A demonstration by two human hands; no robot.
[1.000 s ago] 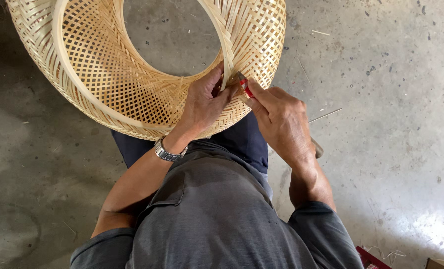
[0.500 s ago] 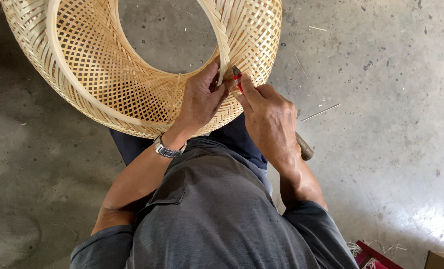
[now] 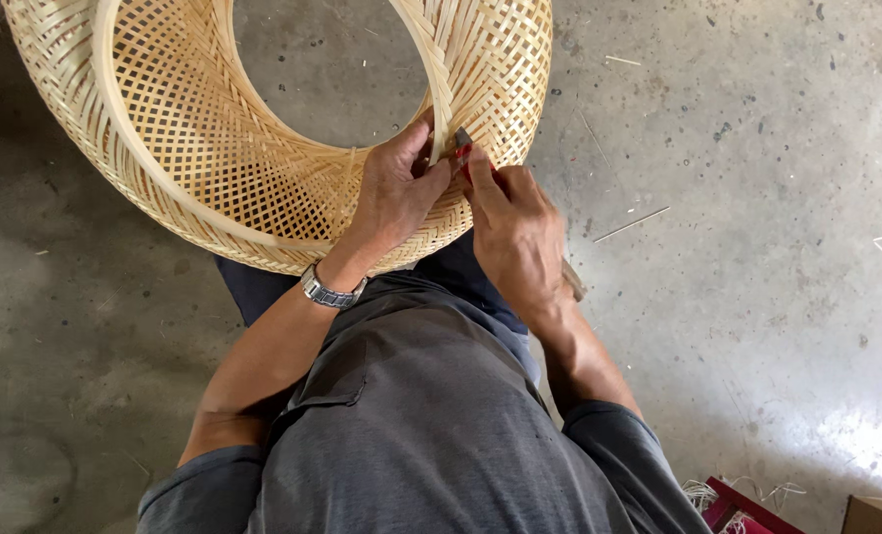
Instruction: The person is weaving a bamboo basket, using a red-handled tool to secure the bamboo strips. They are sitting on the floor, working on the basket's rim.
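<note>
A large open-weave bamboo basket frame (image 3: 263,138), ring-shaped and open through the middle, is leaning on its side against the person's knees, with the concrete floor (image 3: 757,198) showing through its centre. Its near rim is sitting just in front of the person's lap. A thicker bamboo rim strip (image 3: 431,74) is running up the inner edge of the weave, and this is where both hands are meeting.

The left hand (image 3: 393,193) is reaching over the near wall of the basket, its fingers (image 3: 423,143) closing together on the lower end of the rim strip and pinching it against the weave. The right hand (image 3: 515,232) is lying just beside it, touching it, fingers wrapped tight around a small red-handled tool (image 3: 467,156) whose tip is pointing at the same spot; the kind of tool is too hidden to tell. A wooden handle end (image 3: 571,282) is poking out behind the right wrist.

The step in hand looks like fixing or trimming the rim strip where it meets the woven wall. Judging by the grip, any further move here is calling for the left hand to be holding the strip steady while the tool is working at the joint.

The basket is holding nothing. A metal wristwatch (image 3: 330,292) is circling the left wrist. Thin bamboo slivers (image 3: 631,224) are lying scattered on the floor, well apart from the basket, and a red box corner (image 3: 742,509) with pale fibres is showing at the lower edge.
</note>
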